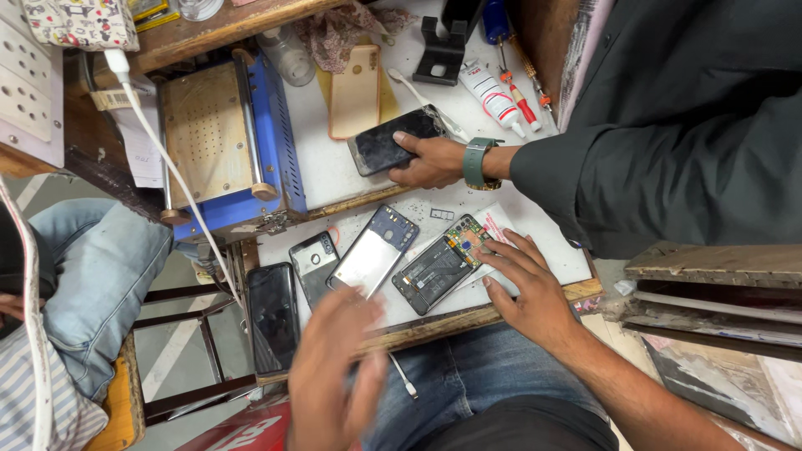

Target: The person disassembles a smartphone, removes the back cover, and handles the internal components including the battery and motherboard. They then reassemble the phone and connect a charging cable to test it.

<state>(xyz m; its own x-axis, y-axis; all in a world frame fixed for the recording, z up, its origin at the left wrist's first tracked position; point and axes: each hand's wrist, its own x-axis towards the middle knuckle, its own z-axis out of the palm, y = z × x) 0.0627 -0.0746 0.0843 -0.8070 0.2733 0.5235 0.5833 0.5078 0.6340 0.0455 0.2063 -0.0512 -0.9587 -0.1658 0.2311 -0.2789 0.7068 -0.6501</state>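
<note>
1. Left hand (330, 376) nearest the camera, blurred, hovering above the near edge of the bench (334, 179); fingers spread loose, grip wide open, nothing in it
2. Right hand (528, 288) flat on the bench, fingertips (493, 246) touching the top end of the opened phone (439, 263); grip not closed round it, just pressing and steadying
3. Opened phone lies back-off, battery and green board exposed, between right hand and the loose blue back cover (373, 250); looks light, stiff, thin, insides likely fragile, so best taken by the long side edges, not the board
4. Left of that: small grey phone back (313, 263), then dark phone (273, 313) lying at the near-left bench edge, glossy, probably slippery
5. Farther: another person's hand (434, 160), watch on wrist, holding a dark cracked-looking phone (393, 140) down on the bench
6. Farthest: tan phone case (355, 92), blue heating plate machine (225, 142), white glue tube (493, 96), black stand (440, 52)
</note>
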